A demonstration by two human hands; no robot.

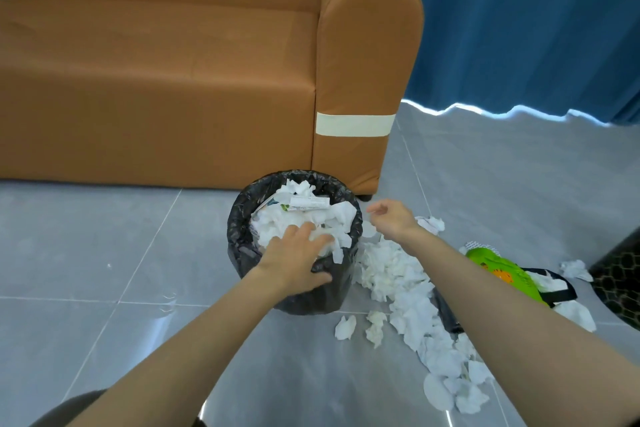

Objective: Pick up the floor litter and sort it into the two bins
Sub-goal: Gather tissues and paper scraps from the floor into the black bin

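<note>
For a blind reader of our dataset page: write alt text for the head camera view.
A person's left hand presses crumpled white tissues into an overfull black-bagged bin; the right hand hovers beside it, holding nothing. Nearby, loose tissues and a green packet litter the grey tile floor before an orange sofa.

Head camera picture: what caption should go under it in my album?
Left hand presses tissues into the full bin; right hand hovers near the floor pile.

The bin (pixel 237 229) stands on the floor (pixel 104 253) just before the sofa (pixel 156 97). Crumpled paper (pixel 341 213) fills the bin. A paper heap (pixel 391 270) trails right of the bin, with a packet (pixel 502 270) farther right.
</note>
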